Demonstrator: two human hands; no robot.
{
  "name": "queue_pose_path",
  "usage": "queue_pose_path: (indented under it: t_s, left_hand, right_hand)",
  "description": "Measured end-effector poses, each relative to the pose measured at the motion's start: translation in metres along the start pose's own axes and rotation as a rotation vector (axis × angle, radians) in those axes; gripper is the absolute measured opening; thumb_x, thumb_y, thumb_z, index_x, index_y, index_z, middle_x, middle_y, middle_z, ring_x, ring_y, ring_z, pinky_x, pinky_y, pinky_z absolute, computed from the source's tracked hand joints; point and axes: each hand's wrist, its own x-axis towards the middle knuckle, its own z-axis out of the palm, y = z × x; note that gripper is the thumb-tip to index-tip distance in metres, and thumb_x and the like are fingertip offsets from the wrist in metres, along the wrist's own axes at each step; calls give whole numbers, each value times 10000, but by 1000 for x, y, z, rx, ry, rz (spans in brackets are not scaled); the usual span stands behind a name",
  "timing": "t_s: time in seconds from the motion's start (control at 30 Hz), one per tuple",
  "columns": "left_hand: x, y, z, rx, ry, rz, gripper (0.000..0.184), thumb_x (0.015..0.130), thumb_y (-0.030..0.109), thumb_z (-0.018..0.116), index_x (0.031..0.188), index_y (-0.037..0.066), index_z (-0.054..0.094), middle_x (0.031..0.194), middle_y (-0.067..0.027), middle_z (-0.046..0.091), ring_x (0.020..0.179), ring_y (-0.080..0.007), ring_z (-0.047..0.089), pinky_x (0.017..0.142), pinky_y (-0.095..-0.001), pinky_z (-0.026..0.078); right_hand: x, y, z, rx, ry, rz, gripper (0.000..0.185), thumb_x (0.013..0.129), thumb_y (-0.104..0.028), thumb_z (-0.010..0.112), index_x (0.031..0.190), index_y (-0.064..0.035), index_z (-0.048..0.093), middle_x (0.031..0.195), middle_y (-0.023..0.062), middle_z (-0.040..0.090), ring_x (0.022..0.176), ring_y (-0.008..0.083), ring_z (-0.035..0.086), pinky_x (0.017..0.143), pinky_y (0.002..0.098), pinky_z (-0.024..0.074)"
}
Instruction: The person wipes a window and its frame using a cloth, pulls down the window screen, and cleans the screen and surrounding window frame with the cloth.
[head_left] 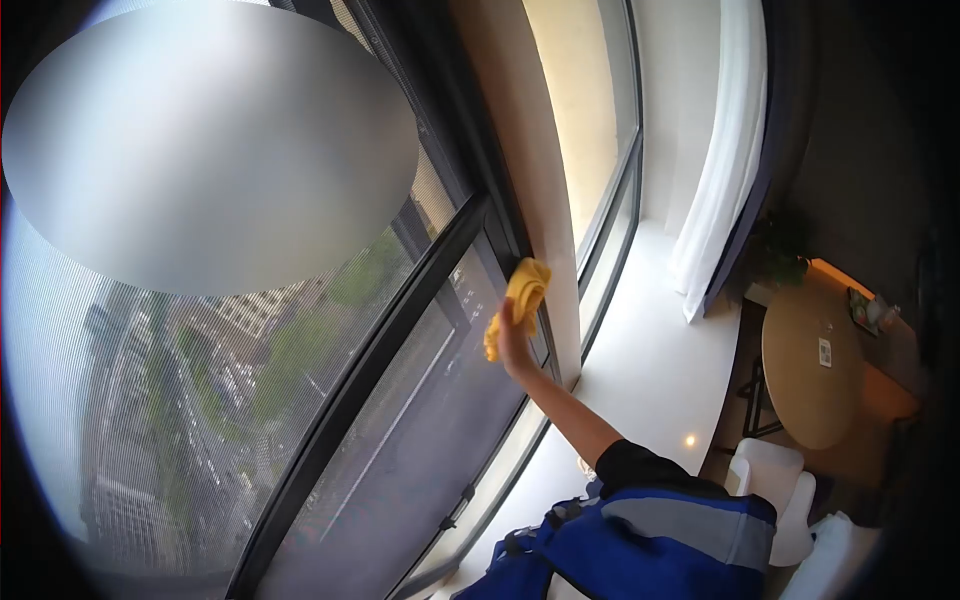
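Sleeve and vest: a black short sleeve [665, 470] and a blue vest [660, 555] with a grey band, on the room side of the window frame, nearest to us.

Right hand [514, 345]: one, bare, raised to the window frame. We find its fingers closed around the cloth. Left hand: out of view; we cannot tell its grip.

Cloth [530, 284]: one, yellow, bunched, at the upright edge of the window frame. We cannot tell how firmly it presses there, nor whether it is damp. We judge it light, soft and limp, in no danger of breaking, its loose ends apt to flop or catch on corners. We rate the bunched middle the best hold, gathered into the palm with the fingers spread behind it; a pinch at one end likely lets it unfold.

Window frame [450, 120]: dark, stiff by its look, with a glass pane [400, 440] set within it.

Ledge [660, 370]: white, beside the window frame, room side.

Curtain [722, 150]: white, beyond the ledge from the window frame.

Table [795, 380] and white chairs [772, 468]: well apart from the window frame, inside the room.

Streets [190, 390]: beyond the window frame, far below.
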Motion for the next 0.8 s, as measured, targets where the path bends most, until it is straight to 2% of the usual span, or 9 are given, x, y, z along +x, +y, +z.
queue_pose_path:
  t_s: [0.07,0.13,0.17,0.2,0.43,0.6,0.67,0.77,0.8]
  left_hand:
    - [22,30,-18,91,-66,115,309,942,282,354,933,-14,446,897,-166,426,765,-297,447,697,-457,343]
    - [32,76,-28,231,-16,134,265,935,237,361,897,-5,462,864,-159,442,748,-299,451,704,-461,341]
    - [35,79,-35,162,-42,194,259,923,215,461,1065,5,512,970,-119,549,811,-250,552,727,-355,454]
    - [22,82,-28,146,-96,151,308,940,258,403,1121,16,465,1042,-138,505,919,-289,504,795,-393,414]
    - [-2,130,-8,-127,-167,38,347,964,282,308,1018,-15,478,1009,-149,473,947,-284,463,819,-414,372]
    - [-5,145,-4,-80,-106,-73,427,964,341,266,948,-18,497,911,-141,470,848,-284,471,767,-419,385]
    - [-5,145,-4,-76,-98,-97,428,962,340,271,934,-19,504,900,-139,475,835,-285,477,757,-414,392]
    - [-4,143,-4,-62,-90,-102,424,959,333,275,927,-19,508,893,-136,482,828,-284,483,750,-406,399]
    - [-5,141,-2,-54,-83,-100,421,958,330,276,927,-19,509,893,-134,484,828,-284,484,749,-403,400]
  right_hand:
    - [-1,-58,34,-524,10,-872,672,877,-479,456,1352,-37,285,1392,184,285,1308,325,252,1069,457,127]
    - [13,-92,48,-683,-191,-1236,684,793,-400,573,1356,-91,337,1395,141,319,1312,303,267,1078,482,107]
    - [19,-110,52,-709,-215,-1281,641,776,-377,598,1316,-102,388,1358,115,367,1286,276,313,1068,468,136]
    - [26,-122,55,-736,-236,-1328,600,759,-354,623,1276,-113,438,1320,89,416,1261,249,360,1059,454,164]
    - [76,-147,40,-684,-217,-1495,461,674,-272,706,1074,-145,514,1085,26,527,1094,189,482,908,401,280]
    - [14,-116,56,-554,-423,-1249,563,694,-257,695,1183,-130,448,1190,42,467,1142,207,463,915,433,315]
    - [-9,-124,62,-562,-742,-1433,677,677,-257,714,1263,-149,394,1281,29,415,1232,224,398,967,442,329]
    - [9,-136,82,-596,-863,-1825,806,627,-263,748,1324,-174,353,1348,33,374,1285,231,335,1017,423,315]
    - [15,-143,79,-616,-851,-1664,835,615,-255,756,1338,-183,342,1368,38,353,1281,234,339,1015,416,321]
